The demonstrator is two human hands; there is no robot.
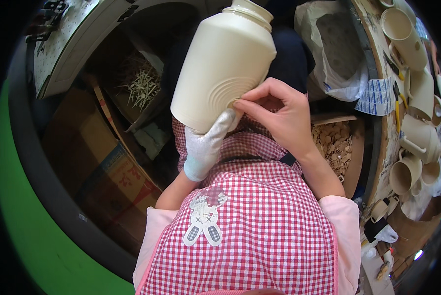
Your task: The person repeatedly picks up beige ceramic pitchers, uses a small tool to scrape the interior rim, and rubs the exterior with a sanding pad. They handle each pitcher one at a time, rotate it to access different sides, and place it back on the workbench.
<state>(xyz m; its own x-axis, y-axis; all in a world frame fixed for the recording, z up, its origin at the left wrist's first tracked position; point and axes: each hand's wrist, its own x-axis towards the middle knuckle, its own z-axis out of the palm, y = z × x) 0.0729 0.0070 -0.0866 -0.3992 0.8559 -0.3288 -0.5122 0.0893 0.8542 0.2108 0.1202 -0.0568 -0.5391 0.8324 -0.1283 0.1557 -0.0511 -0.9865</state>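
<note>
The cream jar [223, 64] is tilted above the lap, neck pointing away. The gloved left hand [205, 147] grips its base end; the bare right hand [284, 113] closes in a pinch at the ridged side, contents indeterminable. The step in hand appears to be fingertip work on the ridges; the next move calls for steady support and light pressure. Cream mugs [420, 139] crowd the desk [383, 132] at right; green floor [38, 236] shows at left.

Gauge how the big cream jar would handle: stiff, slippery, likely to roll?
Probably stiff: the cream jar shows no visible dents above the gloved left hand. Maybe slippery: its wall looks smooth away from the curved ridges. Likely to roll if laid down, given its rounded body.
</note>
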